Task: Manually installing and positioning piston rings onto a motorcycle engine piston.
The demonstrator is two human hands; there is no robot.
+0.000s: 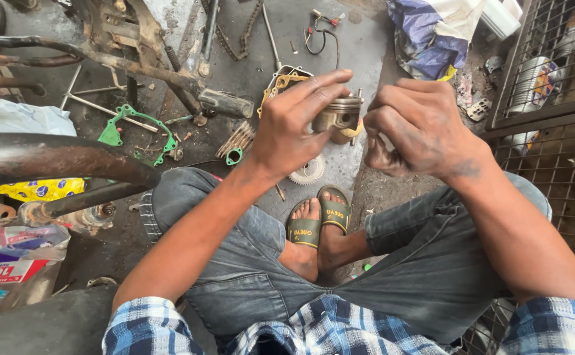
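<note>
My left hand (294, 125) grips a metal engine piston (338, 117) from above, fingers spread over its crown. Close beside it on the right, my right hand (419, 128) is curled with its fingertips at the piston's side; what it pinches is hidden. Both hands are held above my crossed legs and sandalled feet (319, 220). On the concrete floor below the piston lie a white toothed gear (308, 172) and a yellowish gasket (286, 82).
A green gasket (136, 128) lies on the floor at the left, near a rusty frame with a footpeg (225, 103). A chain (235, 36) and wires lie farther back. A dark curved tube (50, 158) crosses the left. A wire cage (550, 85) stands at the right, plastic bags (11, 263) at lower left.
</note>
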